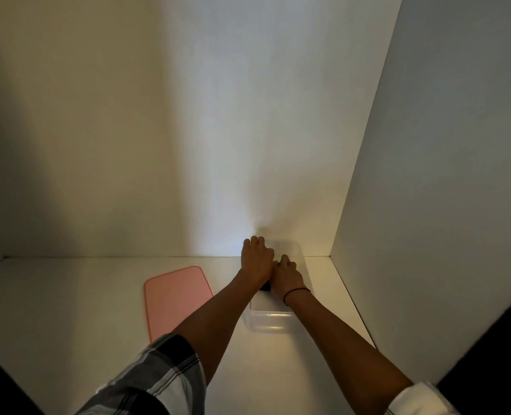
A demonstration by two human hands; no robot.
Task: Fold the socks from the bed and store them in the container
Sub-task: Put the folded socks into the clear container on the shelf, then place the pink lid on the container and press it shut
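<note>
Both hands, left hand (257, 259) and right hand (288, 275), press a dark sock (265, 286) into the clear container (270, 322); grip unclear. Seat it flat before fitting the pink lid (176, 301) lying to the left.

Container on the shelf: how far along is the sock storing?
Done: the pink lid lies off, left of the clear container. In hand: left hand and right hand press something dark into it. Left: closing the lid; other socks aren't visible.
</note>
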